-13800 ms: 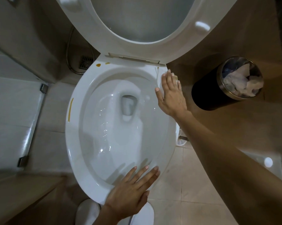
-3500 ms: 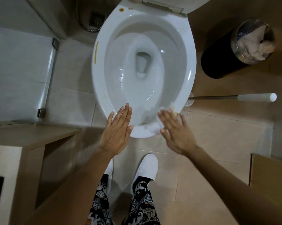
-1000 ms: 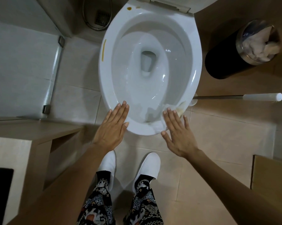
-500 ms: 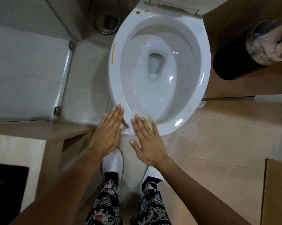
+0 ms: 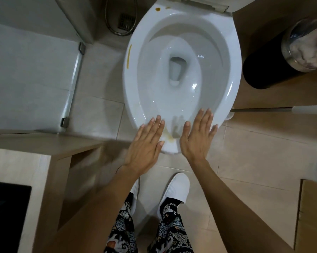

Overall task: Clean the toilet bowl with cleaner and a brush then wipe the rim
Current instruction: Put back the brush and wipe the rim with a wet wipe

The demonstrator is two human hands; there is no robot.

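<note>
Since half a second ago our right hand has slid rightward along the rim, leaving the left hand. Both lie flat, fingers straight, holding nothing, on the near lip of the glossy white oval toilet bowl. Between them sits a yellowish smear on smooth porcelain.

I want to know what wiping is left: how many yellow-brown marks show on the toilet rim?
3: a streak on the left side, a spot near the hinge, a smear at the front between the hands; hands may hide more.
</note>
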